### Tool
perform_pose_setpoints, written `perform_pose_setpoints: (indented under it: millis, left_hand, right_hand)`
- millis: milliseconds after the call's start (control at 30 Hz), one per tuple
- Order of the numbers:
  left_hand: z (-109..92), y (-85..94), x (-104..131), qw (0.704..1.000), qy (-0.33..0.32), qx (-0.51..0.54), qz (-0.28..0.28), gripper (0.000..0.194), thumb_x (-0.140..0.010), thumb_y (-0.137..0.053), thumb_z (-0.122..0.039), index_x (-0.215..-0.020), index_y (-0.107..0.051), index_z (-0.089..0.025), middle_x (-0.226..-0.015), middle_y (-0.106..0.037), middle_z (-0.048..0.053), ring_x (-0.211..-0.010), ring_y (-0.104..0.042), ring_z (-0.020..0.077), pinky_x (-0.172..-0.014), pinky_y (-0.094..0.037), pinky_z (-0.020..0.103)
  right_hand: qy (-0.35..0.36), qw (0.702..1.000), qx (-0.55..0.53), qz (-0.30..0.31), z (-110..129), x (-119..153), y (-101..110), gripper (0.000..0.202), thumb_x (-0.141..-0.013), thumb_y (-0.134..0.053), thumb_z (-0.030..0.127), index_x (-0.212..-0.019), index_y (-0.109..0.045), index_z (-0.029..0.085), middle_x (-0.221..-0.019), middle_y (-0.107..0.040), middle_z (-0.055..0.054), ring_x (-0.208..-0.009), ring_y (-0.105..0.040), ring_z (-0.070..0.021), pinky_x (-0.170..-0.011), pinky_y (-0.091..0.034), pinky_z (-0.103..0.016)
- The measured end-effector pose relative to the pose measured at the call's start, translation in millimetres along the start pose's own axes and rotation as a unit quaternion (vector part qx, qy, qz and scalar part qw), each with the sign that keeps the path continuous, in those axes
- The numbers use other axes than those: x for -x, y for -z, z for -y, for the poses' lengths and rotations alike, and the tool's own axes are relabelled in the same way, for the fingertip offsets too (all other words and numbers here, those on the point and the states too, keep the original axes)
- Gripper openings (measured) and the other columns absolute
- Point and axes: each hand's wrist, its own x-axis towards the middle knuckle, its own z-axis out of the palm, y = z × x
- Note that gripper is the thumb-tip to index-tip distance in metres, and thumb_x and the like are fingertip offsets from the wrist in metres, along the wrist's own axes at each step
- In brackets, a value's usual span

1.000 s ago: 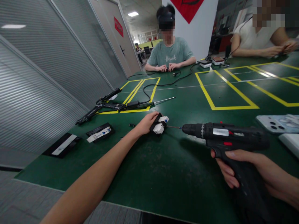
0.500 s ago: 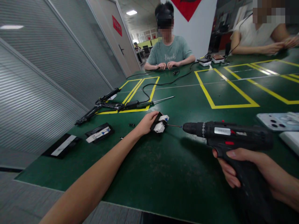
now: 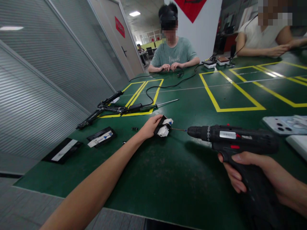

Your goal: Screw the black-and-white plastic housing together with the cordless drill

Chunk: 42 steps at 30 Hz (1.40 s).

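Note:
My left hand grips a small black and white part by its black side, tilted on edge at the middle of the green table. In my right hand is a black power drill, its fingers wrapped round the handle. The drill points left, and the tip of its long thin bit meets the white face of the part; the exact contact spot is too small to tell.
Left of my arm lie a black tray with white and blue pieces and a flat black panel. Behind are a long screwdriver, black jointed arms and a cable. A phone lies right. Two people sit across.

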Motion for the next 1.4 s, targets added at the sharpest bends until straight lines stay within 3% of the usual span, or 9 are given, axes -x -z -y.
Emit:
perform_pose_setpoints:
  millis: [1400]
  left_hand:
    - [4.8, 0.3, -1.8, 1.000, -0.001, 0.001, 0.001, 0.037, -0.092, -0.038, -0.042, -0.102, -0.063, -0.016, -0.098, -0.067, 0.007, -0.088, -0.061, 0.0200, -0.080, -0.047, 0.031]
  right_hand:
    - [-0.006, 1.000, 0.004, -0.006, 1.7, 1.0, -6.2, 0.024, -0.083, -0.051, 0.031, -0.089, -0.068, 0.015, -0.059, -0.057, -0.003, -0.049, -0.056, -0.0188, -0.052, -0.048, -0.031]
